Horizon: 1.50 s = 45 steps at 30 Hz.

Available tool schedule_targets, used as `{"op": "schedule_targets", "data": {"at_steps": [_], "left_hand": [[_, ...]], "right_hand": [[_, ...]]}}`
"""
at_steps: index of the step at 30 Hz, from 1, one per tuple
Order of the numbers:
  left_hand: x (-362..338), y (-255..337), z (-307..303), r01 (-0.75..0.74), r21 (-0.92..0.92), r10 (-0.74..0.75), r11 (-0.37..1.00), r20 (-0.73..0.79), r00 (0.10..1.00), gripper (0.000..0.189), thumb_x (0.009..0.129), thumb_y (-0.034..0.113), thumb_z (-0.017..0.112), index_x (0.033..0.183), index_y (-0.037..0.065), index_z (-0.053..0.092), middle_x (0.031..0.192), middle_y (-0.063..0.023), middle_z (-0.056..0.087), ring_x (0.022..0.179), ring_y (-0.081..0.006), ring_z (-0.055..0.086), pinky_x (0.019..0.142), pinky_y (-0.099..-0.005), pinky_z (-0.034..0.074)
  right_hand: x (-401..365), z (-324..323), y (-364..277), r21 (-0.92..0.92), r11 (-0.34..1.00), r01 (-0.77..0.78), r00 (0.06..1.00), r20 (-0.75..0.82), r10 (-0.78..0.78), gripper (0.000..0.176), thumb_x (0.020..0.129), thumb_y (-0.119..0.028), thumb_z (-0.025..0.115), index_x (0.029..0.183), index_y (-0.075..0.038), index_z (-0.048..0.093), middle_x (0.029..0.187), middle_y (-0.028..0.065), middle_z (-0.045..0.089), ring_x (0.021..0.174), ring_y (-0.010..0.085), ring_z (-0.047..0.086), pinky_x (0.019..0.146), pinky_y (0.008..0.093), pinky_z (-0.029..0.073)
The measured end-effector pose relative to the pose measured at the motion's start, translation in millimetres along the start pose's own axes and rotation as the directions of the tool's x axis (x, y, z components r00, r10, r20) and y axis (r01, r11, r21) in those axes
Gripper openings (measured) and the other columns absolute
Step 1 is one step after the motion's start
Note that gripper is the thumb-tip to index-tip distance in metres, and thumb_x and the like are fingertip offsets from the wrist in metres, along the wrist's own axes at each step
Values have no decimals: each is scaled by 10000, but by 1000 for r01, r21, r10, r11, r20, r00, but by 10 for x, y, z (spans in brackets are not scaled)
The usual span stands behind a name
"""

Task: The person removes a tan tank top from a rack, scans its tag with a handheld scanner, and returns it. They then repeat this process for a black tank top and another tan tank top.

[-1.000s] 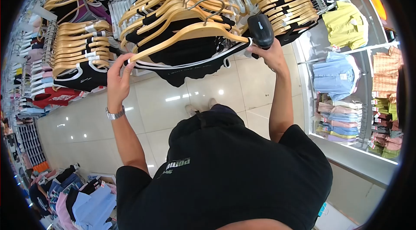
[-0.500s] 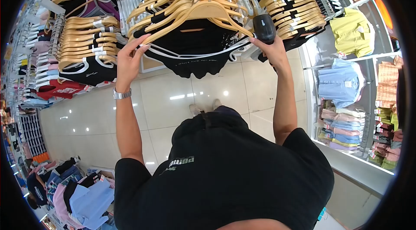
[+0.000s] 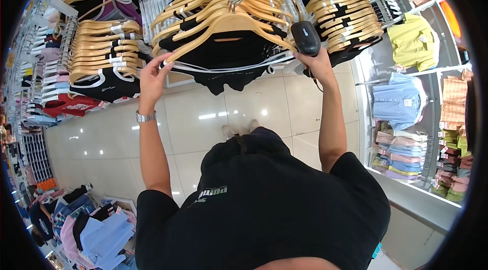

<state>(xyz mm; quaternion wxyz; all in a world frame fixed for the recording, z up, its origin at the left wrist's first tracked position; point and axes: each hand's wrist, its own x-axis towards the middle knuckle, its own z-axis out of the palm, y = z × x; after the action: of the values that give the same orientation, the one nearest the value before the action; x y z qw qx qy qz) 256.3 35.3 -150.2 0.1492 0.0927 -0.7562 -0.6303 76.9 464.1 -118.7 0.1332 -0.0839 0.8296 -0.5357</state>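
Clothes shop around us: racks, wall displays, shiny floor

We see a glossy tiled floor (image 3: 203,117), a left rack of wooden hangers (image 3: 99,49) above a red top (image 3: 71,103), a yellow shirt (image 3: 413,41) over a light blue shirt (image 3: 399,99) on the right wall, folded stacks (image 3: 401,153) below, and heaped clothes (image 3: 96,229) lower left.

Lettering (image 3: 222,72) on black top (image 3: 229,52) (white print) too small to read.
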Motion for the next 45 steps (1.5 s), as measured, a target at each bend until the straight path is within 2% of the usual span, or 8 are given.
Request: {"op": "schedule_targets", "data": {"at_steps": [4, 7, 13, 17, 29, 35, 42, 45], "left_hand": [[-47, -32, 26, 69, 14, -69, 998, 4, 998, 313, 911, 64, 687, 1213, -16, 664, 1139, -69, 679, 983, -92, 582, 887, -228, 442], [-46, -51, 63, -3, 37, 4, 999, -14, 1000, 312, 923, 95, 680, 1224, 14, 667, 980, 18, 668, 724, -28, 462, 640, -183, 379], [-31, -90, 69, 39, 53, -39, 998, -8, 999, 306, 920, 96, 686, 1216, 19, 676, 974, 23, 660, 740, -28, 478, 652, -184, 390], [-10, -79, 65, 101, -19, -101, 995, 4, 995, 334, 904, 63, 702, 1224, -18, 649, 1121, -66, 675, 983, -89, 590, 866, -226, 461], [2, -235, 7, 90, 67, -88, 994, -34, 996, 323, 952, 165, 662, 1241, 29, 617, 956, 26, 637, 773, -30, 510, 677, -188, 409], [-32, -235, 25, 66, -91, -74, 994, -86, 994, 307, 997, 196, 592, 1250, 23, 604, 951, 27, 650, 783, -30, 517, 691, -195, 403], [-25, -324, -42, 119, -117, -132, 986, -111, 985, 291, 960, 194, 657, 1189, 14, 663, 1043, -30, 671, 939, -86, 594, 878, -238, 464], [-15, -242, 25, 76, -53, -82, 996, -127, 988, 274, 976, 171, 626, 1200, 18, 669, 998, 0, 666, 805, -52, 553, 697, -205, 434]], "right_hand": [[11, 16, 66, 11, 1000, -12, 1000, 1, 12, 212, 758, -171, 788, 819, -49, 625, 610, -6, 546, 523, 80, 484, 486, 256, 372], [28, -8, 104, -18, 999, -40, 999, 16, 41, 212, 756, -168, 792, 798, -47, 622, 619, -8, 554, 529, 77, 496, 488, 255, 376], [22, -17, 215, 51, 998, 46, 998, 41, -48, 218, 749, -156, 811, 821, -37, 643, 630, -19, 555, 530, 70, 492, 493, 252, 376], [8, -50, 257, 98, 995, 34, 997, 65, -41, 233, 759, -141, 806, 921, -38, 674, 636, -31, 544, 533, 69, 476, 501, 246, 368], [36, -17, 179, 176, 984, 20, 995, 90, -37, 321, 786, -89, 771, 1094, -42, 693, 735, -14, 594, 553, 69, 491, 528, 241, 395], [91, -45, 350, 462, 886, -39, 992, 122, -21, 236, 827, -97, 732, 1028, -4, 651, 703, 24, 574, 546, 106, 515, 534, 247, 398], [142, -31, 305, 459, 882, -107, 989, 140, 47, 178, 818, -112, 737, 952, -22, 662, 750, 25, 612, 536, 105, 523, 503, 244, 394], [158, -28, 268, 449, 886, -114, 989, 136, 58, 171, 812, -111, 740, 937, -25, 661, 754, 27, 613, 533, 104, 521, 501, 241, 391]]}}
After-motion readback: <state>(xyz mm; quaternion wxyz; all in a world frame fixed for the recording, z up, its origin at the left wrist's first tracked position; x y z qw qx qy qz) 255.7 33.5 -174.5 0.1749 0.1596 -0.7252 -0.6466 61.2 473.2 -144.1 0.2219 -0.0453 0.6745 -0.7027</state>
